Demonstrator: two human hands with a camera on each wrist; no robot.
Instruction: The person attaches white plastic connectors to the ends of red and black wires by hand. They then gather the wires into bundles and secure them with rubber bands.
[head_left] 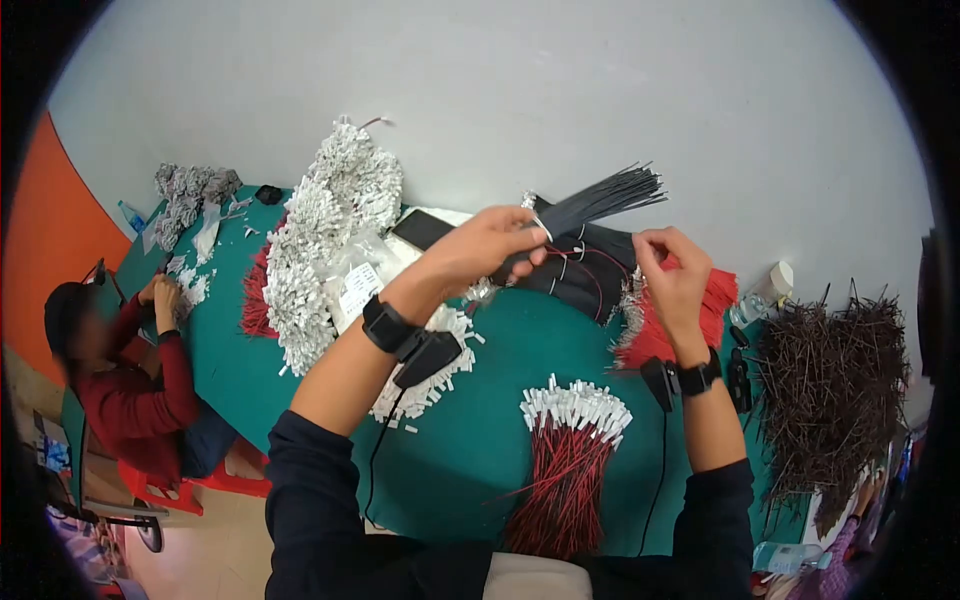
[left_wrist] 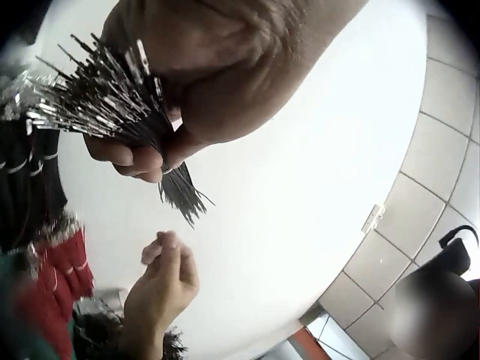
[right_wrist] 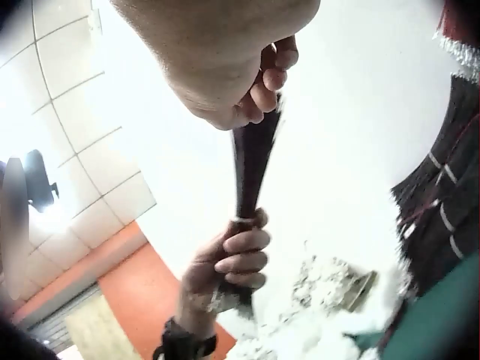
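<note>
A bundle of black wires [head_left: 600,197] with a white tie round it is gripped by my left hand [head_left: 485,245], above the table. Its wires fan out to the right in the head view; metal-tipped ends of the bundle [left_wrist: 112,97] stick out beside my left hand [left_wrist: 225,67]. Off the bundle's far end, my right hand [head_left: 680,280] is raised, thumb and fingers curled together. Nothing shows between the fingertips of my right hand [left_wrist: 161,292]. In the right wrist view my right hand [right_wrist: 225,60] partly covers the bundle [right_wrist: 255,165].
Tied black bundles [head_left: 575,285] and red wires [head_left: 690,310] lie behind. Red wires with white connectors [head_left: 575,410] lie in front, a white connector heap [head_left: 310,240] left, brown strands [head_left: 830,380] right. A person in a red sweater [head_left: 145,400] sits left.
</note>
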